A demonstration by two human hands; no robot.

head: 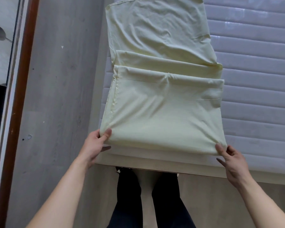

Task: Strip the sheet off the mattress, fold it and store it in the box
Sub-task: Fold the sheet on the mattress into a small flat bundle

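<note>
Sheet (pixel 163 112) folded on mattress (pixel 253 79), left hand (pixel 95 145) and right hand (pixel 232 162) pinching near corners

Pale-yellow sheet (pixel 163 104), folded, atop mattress (pixel 253 63)

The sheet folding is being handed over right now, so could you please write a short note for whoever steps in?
Left hand: pinching the sheet's near left corner.
Right hand: pinching the near right corner.
Sheet: pale yellow, off the mattress, lying on it as a long strip with cross folds started at the near end.
Done: stripping, lengthwise folding.
Left: finish folding toward the far end, then store it. The box is not in view.
</note>
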